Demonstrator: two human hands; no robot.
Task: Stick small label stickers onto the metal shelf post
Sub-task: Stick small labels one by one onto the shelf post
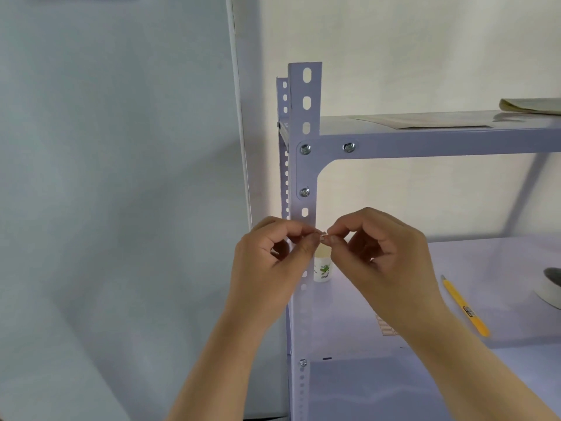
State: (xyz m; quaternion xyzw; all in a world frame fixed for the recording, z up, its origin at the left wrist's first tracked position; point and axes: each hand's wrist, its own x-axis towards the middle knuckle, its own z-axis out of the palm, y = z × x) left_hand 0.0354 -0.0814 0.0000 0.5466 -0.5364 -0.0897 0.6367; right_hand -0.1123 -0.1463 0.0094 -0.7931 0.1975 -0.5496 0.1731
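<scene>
Two bare forearms reach up from the bottom edge toward the metal shelf post [304,177], a pale lilac angle upright with a column of oval slots. The left hand [270,253] is in front of the post, fingers curled, thumb and forefinger tip pressed together on a small label sticker [323,237]. The right hand [385,253] is just to the right of the post, curled the same way, its thumb and forefinger pinching the other side of the same sticker. The sticker is a tiny pale scrap held between the two sets of fingertips, at the right edge of the post and below the lowest of the three bracket screws; whether it touches the metal cannot be told

Behind the fingertips, just right of the post, a small white bottle [322,268] with a green print stands on the lower shelf [379,344]. Further right of the post on that shelf lie a yellow pen-like tool [466,306], and at the frame's right edge a roll of white tape [551,291], partly cut off. A small orange-printed mark shows on the shelf by the right wrist

Above, the upper shelf [425,144] is bolted to the post and carries a flat sheet of paper [425,121] and a folded paper [531,105] far to the right. A second slotted upright stands behind the post, against a pale wall
</scene>
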